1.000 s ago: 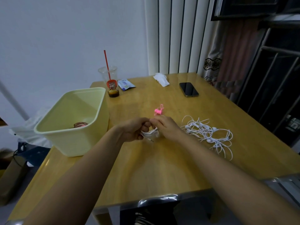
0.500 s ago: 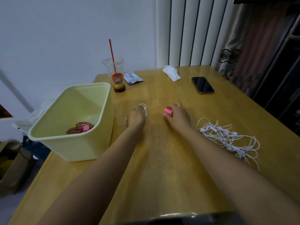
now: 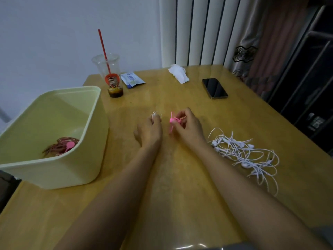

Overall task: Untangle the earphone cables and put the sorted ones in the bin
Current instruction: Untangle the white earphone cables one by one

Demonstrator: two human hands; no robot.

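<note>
Two bare forearms reach over the wooden table (image 3: 180, 186). To their right a tangle of white earphones (image 3: 243, 152) lies loose on the wood. To their left stands the pale yellow bin (image 3: 72, 170), with a reddish-brown coiled cable (image 3: 57, 147) on its floor. Further on, the left hand (image 3: 149, 130) curls its fingers round a small white cable coil (image 3: 156, 114). Just beside it, the right hand (image 3: 189, 127) pinches a pink tie (image 3: 172, 121). Beyond sit a plastic cup (image 3: 111, 69), a packet (image 3: 132, 80), a tissue (image 3: 178, 73) and a phone (image 3: 214, 88)
</note>
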